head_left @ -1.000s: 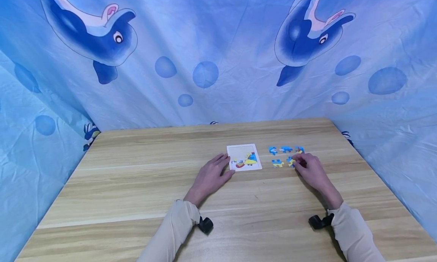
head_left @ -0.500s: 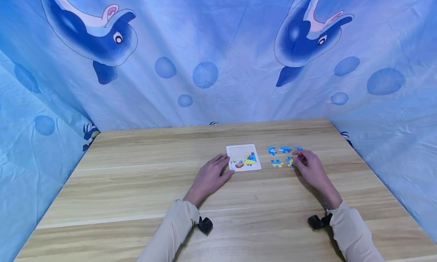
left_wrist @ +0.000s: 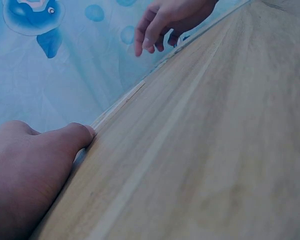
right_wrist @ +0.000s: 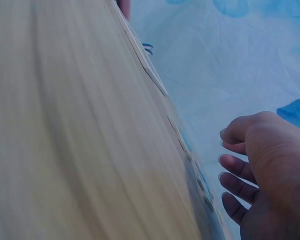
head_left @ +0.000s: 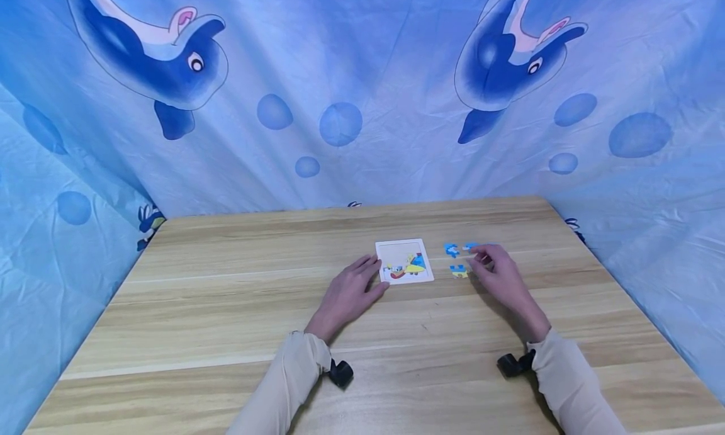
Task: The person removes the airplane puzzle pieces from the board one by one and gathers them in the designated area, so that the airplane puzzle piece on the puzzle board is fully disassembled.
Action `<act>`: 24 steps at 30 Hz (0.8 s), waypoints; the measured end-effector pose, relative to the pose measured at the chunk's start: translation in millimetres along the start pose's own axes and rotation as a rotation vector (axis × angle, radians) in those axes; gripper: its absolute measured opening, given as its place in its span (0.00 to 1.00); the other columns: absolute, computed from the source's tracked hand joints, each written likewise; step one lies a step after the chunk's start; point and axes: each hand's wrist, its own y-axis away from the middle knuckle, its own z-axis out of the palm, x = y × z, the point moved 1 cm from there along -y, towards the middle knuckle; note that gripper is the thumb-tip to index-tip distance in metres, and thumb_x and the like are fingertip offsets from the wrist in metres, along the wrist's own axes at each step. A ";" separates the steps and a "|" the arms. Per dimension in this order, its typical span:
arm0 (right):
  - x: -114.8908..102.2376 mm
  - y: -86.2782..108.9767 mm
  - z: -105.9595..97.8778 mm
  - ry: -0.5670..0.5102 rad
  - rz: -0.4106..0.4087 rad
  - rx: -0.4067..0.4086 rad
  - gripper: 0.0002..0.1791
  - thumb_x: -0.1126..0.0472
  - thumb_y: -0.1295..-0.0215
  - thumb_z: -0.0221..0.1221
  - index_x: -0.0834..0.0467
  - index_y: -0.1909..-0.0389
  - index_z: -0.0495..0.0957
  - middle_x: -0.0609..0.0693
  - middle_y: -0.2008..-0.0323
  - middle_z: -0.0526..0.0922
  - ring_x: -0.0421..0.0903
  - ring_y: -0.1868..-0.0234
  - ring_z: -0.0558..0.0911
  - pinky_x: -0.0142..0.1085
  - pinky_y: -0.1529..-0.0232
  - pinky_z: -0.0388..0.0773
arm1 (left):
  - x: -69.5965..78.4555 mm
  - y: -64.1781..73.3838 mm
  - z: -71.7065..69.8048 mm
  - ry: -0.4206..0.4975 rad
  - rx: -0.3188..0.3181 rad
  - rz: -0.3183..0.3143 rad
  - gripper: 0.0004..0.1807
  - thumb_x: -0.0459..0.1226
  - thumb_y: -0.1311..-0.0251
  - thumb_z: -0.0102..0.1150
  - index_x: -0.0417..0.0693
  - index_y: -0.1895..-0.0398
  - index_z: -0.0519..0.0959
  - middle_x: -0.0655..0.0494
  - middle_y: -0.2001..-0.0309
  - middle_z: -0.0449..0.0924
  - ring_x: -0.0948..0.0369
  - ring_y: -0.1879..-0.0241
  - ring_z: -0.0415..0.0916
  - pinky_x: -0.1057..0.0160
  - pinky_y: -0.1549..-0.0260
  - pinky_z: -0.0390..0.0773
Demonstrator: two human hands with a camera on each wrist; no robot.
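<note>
My left hand (head_left: 350, 289) lies at the left side of a square white puzzle board (head_left: 404, 242), fingers along its edge and thumb at the near corner. Yellow, red and blue picture parts fill the board's lower portion. My right hand (head_left: 501, 277) hovers over loose jigsaw pieces right of the board, its fingers bent and spread apart with nothing between them in the right wrist view. A blue piece (head_left: 451, 250) and a yellow-and-blue piece (head_left: 459, 272) show plainly left of it. Another blue piece (head_left: 469, 247) shows by its fingertips; others are partly hidden beneath the hand.
Everything lies on a wood-grain table (head_left: 226, 309). A blue curtain (head_left: 385, 158) printed with dolphins and bubbles hangs behind and along both sides. Each wrist wears a small black camera, such as the left wrist's camera (head_left: 342, 374).
My right hand has moved left from the right-hand end of the loose pieces towards their middle, covering a piece that showed before. The left hand and the board have stayed put.
</note>
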 end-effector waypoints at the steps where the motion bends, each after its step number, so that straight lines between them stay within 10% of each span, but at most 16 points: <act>1: -1.4 -1.0 2.5 -0.007 -0.003 -0.003 0.13 0.69 0.36 0.59 0.68 0.51 0.77 0.57 0.63 0.76 0.48 0.62 0.75 0.28 0.65 0.73 | -0.1 0.0 0.0 -0.001 0.001 0.002 0.34 0.59 0.33 0.46 0.48 0.34 0.71 0.53 0.32 0.67 0.57 0.31 0.60 0.56 0.35 0.65; 24: -35.7 -25.6 52.2 -0.060 -0.033 -0.105 0.14 0.67 0.35 0.57 0.67 0.50 0.77 0.56 0.62 0.76 0.49 0.61 0.75 0.40 0.60 0.75 | 0.2 0.4 -1.0 -0.001 0.019 0.018 0.33 0.57 0.34 0.48 0.48 0.34 0.71 0.53 0.33 0.68 0.57 0.31 0.60 0.58 0.35 0.65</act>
